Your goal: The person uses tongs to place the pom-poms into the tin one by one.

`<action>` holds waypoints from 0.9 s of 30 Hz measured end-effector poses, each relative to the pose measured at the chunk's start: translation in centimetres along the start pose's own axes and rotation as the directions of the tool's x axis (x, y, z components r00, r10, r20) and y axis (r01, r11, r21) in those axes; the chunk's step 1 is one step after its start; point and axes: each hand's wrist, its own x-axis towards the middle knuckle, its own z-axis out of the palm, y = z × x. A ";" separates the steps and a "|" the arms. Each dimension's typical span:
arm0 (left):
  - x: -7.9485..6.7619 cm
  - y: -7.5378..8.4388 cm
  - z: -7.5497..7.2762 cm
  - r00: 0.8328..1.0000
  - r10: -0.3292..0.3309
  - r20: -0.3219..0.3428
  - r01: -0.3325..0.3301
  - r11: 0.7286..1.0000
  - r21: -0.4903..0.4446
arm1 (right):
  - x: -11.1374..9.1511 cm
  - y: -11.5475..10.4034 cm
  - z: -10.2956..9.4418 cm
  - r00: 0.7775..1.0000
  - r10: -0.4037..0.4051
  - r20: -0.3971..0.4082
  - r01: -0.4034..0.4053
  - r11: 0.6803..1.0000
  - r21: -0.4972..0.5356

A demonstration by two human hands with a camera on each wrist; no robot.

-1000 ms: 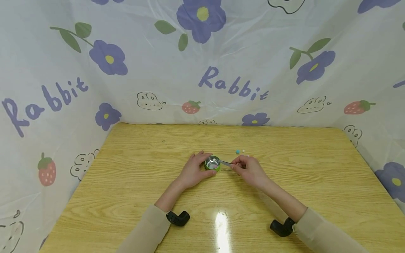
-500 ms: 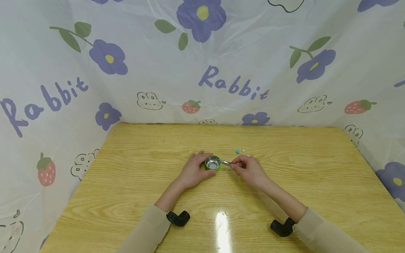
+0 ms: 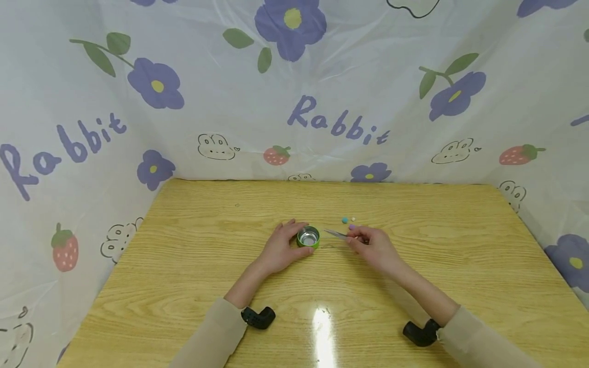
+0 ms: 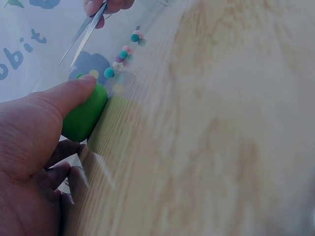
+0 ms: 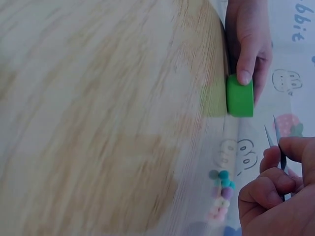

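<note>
My left hand (image 3: pixel 281 248) holds a small round green bowl (image 3: pixel 315 247) with a shiny metal inside, thumb on the near side and fingers on the far side. In the left wrist view the thumb presses the green wall of the bowl (image 4: pixel 83 118). My right hand (image 3: pixel 375 249) pinches metal tweezers (image 3: pixel 337 234), their tips pointing left, just right of the bowl and apart from it. Both wrist views show the tweezers' tips (image 5: pixel 275 129) spread, with nothing visible between them. Small balls lie behind the right hand: blue (image 3: pixel 345 220), white (image 3: pixel 353 219) and purple (image 3: pixel 352 226).
Several teal, pink, purple and white balls (image 4: pixel 123 54) lie in a row on the wooden table (image 3: pixel 207 286). A cloth printed with flowers and rabbits (image 3: pixel 221 107) hangs behind and beside it. Black wrist devices (image 3: pixel 258 318) sit at both cuffs.
The tweezers' tips were over the bowl; my right hand has drawn them back to the right, out of it, and the tips have spread. The left hand and bowl have stayed in place.
</note>
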 end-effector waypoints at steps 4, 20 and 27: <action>0.0 0.0 -0.1 1.000 -0.011 0.008 0.011 1.000 -0.007 | -0.4 0.7 -0.9 1.000 0.021 -0.017 -0.021 1.000 -0.013; 0.2 -0.1 0.1 1.000 -0.006 0.016 0.006 1.000 0.001 | -1.9 3.0 -5.2 0.993 0.082 -0.090 -0.091 0.991 -0.102; 0.1 0.0 0.0 1.000 -0.009 0.005 0.010 1.000 -0.008 | -2.5 3.9 -6.3 0.991 0.105 -0.080 -0.116 0.983 -0.143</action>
